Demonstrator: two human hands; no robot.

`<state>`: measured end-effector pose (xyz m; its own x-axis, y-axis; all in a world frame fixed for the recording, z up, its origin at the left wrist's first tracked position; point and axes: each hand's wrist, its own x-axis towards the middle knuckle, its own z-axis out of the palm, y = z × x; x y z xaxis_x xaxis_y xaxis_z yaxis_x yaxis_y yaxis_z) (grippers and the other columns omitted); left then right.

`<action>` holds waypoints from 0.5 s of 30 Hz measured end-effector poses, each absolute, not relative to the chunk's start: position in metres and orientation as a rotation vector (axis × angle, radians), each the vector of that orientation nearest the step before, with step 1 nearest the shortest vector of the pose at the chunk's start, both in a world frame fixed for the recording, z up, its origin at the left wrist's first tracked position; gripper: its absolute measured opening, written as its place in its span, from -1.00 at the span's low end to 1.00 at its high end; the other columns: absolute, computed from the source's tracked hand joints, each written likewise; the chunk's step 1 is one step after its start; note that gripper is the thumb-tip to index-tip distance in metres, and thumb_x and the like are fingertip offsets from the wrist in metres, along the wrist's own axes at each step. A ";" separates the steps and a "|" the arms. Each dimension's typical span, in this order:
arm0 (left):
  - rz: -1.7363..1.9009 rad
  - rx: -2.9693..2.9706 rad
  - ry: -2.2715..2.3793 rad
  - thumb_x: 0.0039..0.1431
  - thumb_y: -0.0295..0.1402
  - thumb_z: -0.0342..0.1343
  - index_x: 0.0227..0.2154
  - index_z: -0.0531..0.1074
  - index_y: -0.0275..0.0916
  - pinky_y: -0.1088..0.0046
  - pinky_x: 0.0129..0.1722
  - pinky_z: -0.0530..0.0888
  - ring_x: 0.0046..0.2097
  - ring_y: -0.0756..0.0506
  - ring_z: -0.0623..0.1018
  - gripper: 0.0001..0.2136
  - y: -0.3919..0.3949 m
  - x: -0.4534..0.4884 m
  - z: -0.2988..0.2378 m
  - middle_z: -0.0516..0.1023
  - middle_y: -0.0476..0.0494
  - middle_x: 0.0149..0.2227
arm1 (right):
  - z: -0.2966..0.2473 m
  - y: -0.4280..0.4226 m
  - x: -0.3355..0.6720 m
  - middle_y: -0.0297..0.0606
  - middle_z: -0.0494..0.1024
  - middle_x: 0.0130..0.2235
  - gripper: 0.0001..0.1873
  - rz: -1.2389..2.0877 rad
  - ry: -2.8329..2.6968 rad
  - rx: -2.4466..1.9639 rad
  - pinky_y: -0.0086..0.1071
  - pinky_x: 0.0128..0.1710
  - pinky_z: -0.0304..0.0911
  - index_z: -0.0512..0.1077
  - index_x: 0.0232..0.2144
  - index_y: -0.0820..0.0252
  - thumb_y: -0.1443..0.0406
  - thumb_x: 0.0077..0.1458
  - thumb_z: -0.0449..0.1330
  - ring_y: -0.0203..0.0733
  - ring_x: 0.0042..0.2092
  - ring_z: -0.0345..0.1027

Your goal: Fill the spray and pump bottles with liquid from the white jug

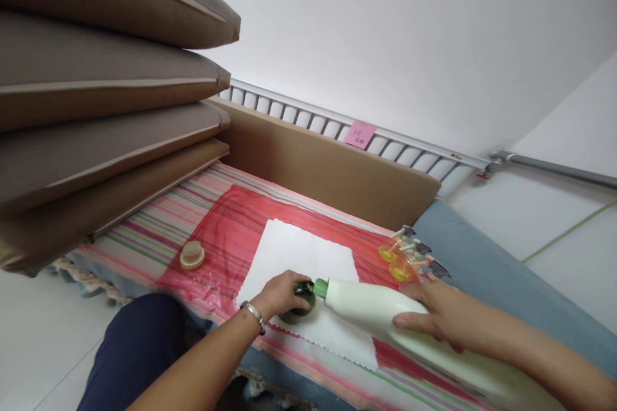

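My right hand [436, 318] grips a large white bottle [366, 308] tilted on its side, its green neck [321, 288] pointing left. The neck meets the mouth of a small dark green jar [299, 305], which my left hand [278, 293] holds closed around it. A bracelet sits on my left wrist. Both stand over a white cloth [299, 257] spread on a red plastic sheet [226, 225] atop a striped cover.
A beige cap [192, 254] lies on the red sheet to the left. Two small yellow containers with pale sticks [402, 257] sit at the right. Stacked brown cushions [96, 103] loom at left; a cardboard panel [328, 167] and radiator stand behind.
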<state>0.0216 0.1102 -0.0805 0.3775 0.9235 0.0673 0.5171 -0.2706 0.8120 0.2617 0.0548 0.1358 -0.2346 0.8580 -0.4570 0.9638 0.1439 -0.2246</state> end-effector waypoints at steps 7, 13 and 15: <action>0.720 1.922 1.243 -0.20 -0.22 0.28 -0.02 0.40 -0.06 0.38 -0.02 0.35 -0.04 -0.19 0.46 -0.44 0.111 0.021 -0.081 0.48 -0.09 -0.03 | 0.136 0.056 0.262 -0.30 0.38 -0.54 -0.73 -0.746 2.185 1.788 -0.49 -0.74 0.04 0.39 -0.42 0.20 0.11 -0.01 0.10 -0.33 -0.62 0.18; 0.715 1.922 1.247 -0.20 -0.22 0.28 -0.01 0.39 -0.07 0.37 -0.01 0.34 -0.03 -0.18 0.46 -0.44 0.109 0.022 -0.080 0.47 -0.11 -0.03 | 0.137 0.057 0.260 -0.28 0.39 -0.53 -0.74 -0.716 2.187 1.788 -0.47 -0.73 0.05 0.37 -0.42 0.22 0.12 -0.01 0.10 -0.31 -0.62 0.21; 0.712 1.920 1.252 -0.20 -0.21 0.28 -0.01 0.39 -0.06 0.38 -0.02 0.34 -0.04 -0.18 0.46 -0.44 0.109 0.022 -0.080 0.47 -0.10 -0.03 | 0.137 0.057 0.259 -0.29 0.39 -0.54 -0.74 -0.710 2.190 1.784 -0.47 -0.72 0.05 0.37 -0.43 0.21 0.12 -0.02 0.10 -0.30 -0.61 0.22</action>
